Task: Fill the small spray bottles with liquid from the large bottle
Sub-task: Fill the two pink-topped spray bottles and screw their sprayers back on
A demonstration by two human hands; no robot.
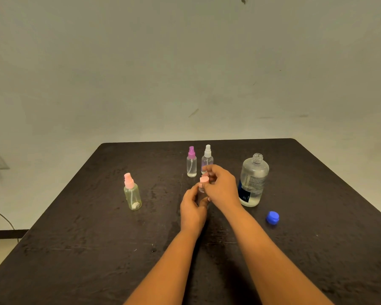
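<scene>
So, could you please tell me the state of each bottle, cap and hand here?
Large bottle: upright, uncapped.
Blue cap: off, lying on the table.
Held spray bottle: upright, pink top on its neck.
Left hand: grips the held spray bottle's body.
Right hand: pinches its pink top.
Pink-topped bottle: upright, capped.
Purple-topped bottle: upright, capped.
White-topped bottle: upright, capped.
</scene>
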